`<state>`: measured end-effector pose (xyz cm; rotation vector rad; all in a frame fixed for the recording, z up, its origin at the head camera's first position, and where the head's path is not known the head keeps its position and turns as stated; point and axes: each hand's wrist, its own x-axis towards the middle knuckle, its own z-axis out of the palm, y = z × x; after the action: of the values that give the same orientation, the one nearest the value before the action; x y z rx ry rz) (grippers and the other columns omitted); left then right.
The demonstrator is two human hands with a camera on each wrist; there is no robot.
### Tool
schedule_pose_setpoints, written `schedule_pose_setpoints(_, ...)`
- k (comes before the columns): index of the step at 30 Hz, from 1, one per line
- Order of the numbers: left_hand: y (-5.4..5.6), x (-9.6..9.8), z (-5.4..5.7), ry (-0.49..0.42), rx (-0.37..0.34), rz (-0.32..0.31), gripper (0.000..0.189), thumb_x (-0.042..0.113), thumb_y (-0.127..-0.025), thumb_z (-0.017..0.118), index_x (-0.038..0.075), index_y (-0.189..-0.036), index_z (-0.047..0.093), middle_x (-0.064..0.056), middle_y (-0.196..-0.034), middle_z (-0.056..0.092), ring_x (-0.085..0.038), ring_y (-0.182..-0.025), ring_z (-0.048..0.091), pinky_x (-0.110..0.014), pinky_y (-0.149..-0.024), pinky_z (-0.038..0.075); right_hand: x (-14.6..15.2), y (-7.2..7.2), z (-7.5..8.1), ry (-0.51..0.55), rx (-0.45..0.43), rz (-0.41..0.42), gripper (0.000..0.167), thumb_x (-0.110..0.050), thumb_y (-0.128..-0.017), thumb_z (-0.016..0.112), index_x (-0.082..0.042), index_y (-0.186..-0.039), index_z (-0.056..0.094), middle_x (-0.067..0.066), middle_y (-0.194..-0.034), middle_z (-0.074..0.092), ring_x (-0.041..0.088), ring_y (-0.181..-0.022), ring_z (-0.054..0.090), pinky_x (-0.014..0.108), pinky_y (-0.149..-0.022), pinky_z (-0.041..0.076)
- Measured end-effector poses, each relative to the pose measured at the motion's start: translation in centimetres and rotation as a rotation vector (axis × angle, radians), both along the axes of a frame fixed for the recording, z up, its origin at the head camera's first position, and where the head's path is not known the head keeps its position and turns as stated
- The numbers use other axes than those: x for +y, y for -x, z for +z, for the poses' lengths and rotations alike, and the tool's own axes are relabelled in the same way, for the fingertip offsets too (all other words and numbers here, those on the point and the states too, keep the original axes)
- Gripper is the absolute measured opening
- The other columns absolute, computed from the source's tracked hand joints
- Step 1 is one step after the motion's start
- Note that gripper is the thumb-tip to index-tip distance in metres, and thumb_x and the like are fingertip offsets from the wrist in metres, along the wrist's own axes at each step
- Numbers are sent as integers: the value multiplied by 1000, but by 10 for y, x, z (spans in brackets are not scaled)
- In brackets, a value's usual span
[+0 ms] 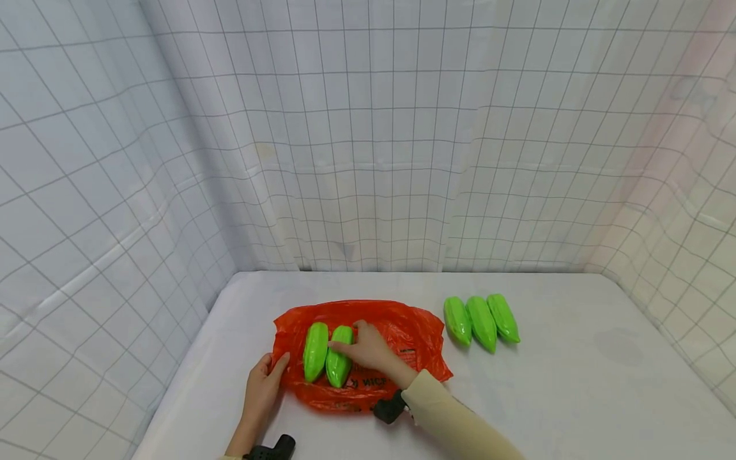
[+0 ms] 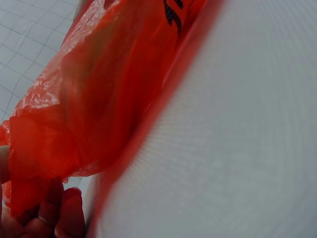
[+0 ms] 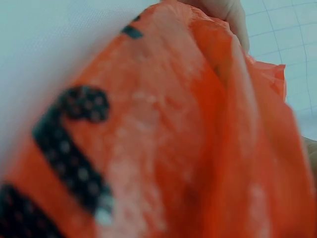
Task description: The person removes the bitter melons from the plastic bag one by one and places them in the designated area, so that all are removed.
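Observation:
A red plastic bag (image 1: 414, 332) with black print lies spread on the table. Two bright green, glossy, long pieces with pointed ends, like toy gourds, lie side by side on it: the left green piece (image 1: 315, 351) and the right green piece (image 1: 339, 367). My left hand (image 1: 264, 386) pinches the bag's left edge; in the left wrist view, red film (image 2: 44, 148) passes between the thumb and curled fingers (image 2: 72, 213). My right hand (image 1: 374, 348) holds the right green piece, its thumb across the upper part. The bag fills most of the right wrist view, hiding this grip.
Three more green pieces (image 1: 482, 322) lie together on the white table (image 1: 575, 383), right of the bag. White grid-patterned curtains (image 1: 368, 160) surround the table at the back and sides. A dark wrist camera (image 1: 390, 407) hangs over the bag's front edge.

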<state>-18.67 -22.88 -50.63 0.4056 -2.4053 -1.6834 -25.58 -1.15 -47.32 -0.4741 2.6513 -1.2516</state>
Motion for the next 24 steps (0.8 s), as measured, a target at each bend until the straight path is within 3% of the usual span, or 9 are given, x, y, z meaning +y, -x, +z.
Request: schedule_pose_setpoints(24,1,0,0,2,4,6,38,35,-97,54,-3,-103,55,-4,-75,53,-14,-71,46,-22,-60,39,-11,-6,-6,24,-60,-67,80,-56,-79,68,8,-120,44,11,-97,55,21,-86,55,41,-74,49)
